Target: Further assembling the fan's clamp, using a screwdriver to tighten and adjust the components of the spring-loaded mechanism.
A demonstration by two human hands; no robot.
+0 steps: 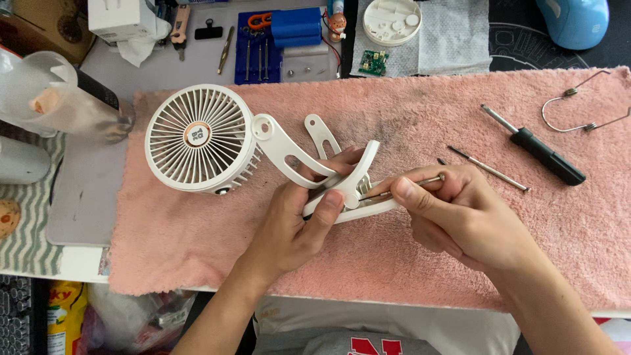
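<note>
A small white clip-on fan (199, 138) lies on a pink towel (407, 263), its round grille facing up at the left. Its curved arm leads right into a white clamp (355, 177). My left hand (296, 223) grips the clamp, thumb pressed on its lower jaw. My right hand (453, 210) pinches a thin metal screwdriver shaft (430, 179) whose tip points left into the clamp's hinge.
A black-handled screwdriver (539, 148), a thin metal rod (490, 169) and a bent wire spring (582, 108) lie on the towel at right. Behind it are a blue bit holder (259, 52), a blue battery pack (296, 26), a small green circuit board (373, 63), a white round cover (392, 20) and a clear plastic bag (59, 98) at left.
</note>
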